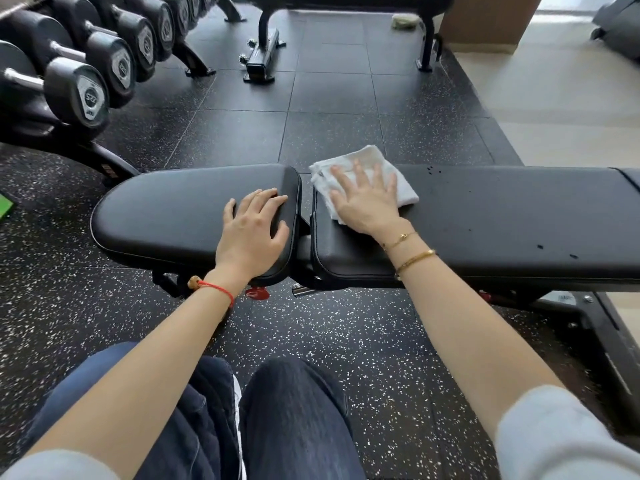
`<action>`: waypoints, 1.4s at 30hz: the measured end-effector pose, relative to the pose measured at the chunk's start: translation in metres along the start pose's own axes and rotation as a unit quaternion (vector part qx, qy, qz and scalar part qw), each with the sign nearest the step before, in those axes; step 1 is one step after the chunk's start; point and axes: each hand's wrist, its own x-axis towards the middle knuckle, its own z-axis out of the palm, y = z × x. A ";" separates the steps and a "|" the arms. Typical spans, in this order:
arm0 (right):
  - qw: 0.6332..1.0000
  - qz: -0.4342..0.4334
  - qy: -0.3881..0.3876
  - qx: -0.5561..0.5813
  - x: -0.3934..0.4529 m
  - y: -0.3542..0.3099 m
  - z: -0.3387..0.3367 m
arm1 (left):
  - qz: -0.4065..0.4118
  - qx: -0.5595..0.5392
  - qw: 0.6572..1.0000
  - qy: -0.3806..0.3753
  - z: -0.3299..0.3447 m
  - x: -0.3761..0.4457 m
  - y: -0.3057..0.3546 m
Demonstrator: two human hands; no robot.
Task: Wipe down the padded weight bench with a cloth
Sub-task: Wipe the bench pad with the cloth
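A black padded weight bench [502, 216] lies flat across the view, with a shorter seat pad [166, 209] on the left and a long back pad on the right. A white folded cloth [377, 161] lies on the left end of the long pad. My right hand [367, 199] presses flat on the cloth, fingers spread and straight. My left hand [252, 230] rests on the right end of the seat pad, fingers slightly bent over its edge. Small dark specks dot the long pad to the right.
A dumbbell rack [86, 64] stands at the back left. Another bench frame [266, 50] stands further back, with a pale cloth [405, 20] near it. My knees in dark trousers [294, 417] are just before the bench. Speckled rubber floor [346, 116] lies all around.
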 end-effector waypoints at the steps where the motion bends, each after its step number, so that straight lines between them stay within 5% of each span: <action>1: 1.000 -0.020 0.004 -0.008 -0.010 -0.005 0.003 | 0.000 0.000 1.000 -0.001 0.000 0.000 0.000; 7: 0.998 -0.058 0.034 -0.012 -0.073 0.019 0.013 | -0.001 0.002 1.000 -0.018 0.001 -0.001 -0.001; 18: 0.987 0.158 0.005 0.011 -0.006 0.083 -0.018 | 0.001 -0.001 1.000 -0.011 0.001 -0.002 -0.001; 29: 1.000 -0.016 0.019 -0.002 -0.059 0.045 0.005 | 0.012 -0.006 1.000 0.007 0.004 -0.001 -0.006; 37: 0.988 0.156 0.014 0.011 -0.042 0.117 -0.019 | 0.008 0.001 1.000 0.000 0.004 -0.001 -0.002; 42: 0.989 0.146 -0.012 0.017 0.003 0.095 -0.025 | 0.004 -0.002 1.000 0.001 0.003 -0.001 -0.001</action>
